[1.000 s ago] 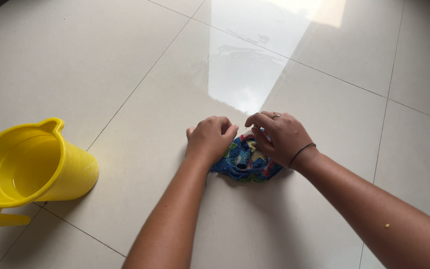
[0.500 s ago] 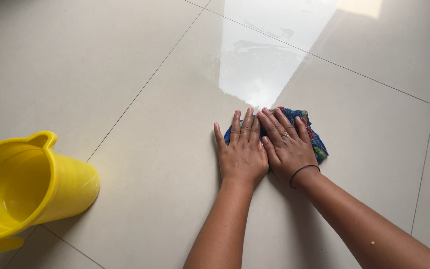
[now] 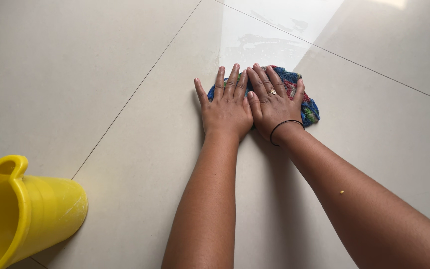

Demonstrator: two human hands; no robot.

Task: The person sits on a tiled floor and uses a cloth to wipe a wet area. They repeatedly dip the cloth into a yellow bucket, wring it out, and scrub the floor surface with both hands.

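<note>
A blue cloth with red and green patches point(image 3: 302, 97) lies flat on the pale tiled floor point(image 3: 100, 74). My left hand point(image 3: 226, 107) and my right hand point(image 3: 270, 102) press down on it side by side, palms flat and fingers spread forward. The right hand wears a ring and a thin black band at the wrist. Most of the cloth is hidden under my hands; its right edge and far edge stick out. A wet, shiny patch of floor point(image 3: 265, 42) lies just beyond my fingertips.
A yellow plastic jug point(image 3: 23, 211) with a spout and handle stands on the floor at the lower left, partly cut off by the frame. Grout lines cross the tiles diagonally.
My hands went from bunching the cloth to lying flat on it. They have pushed it forward across the floor toward the wet patch, arms stretching out.
</note>
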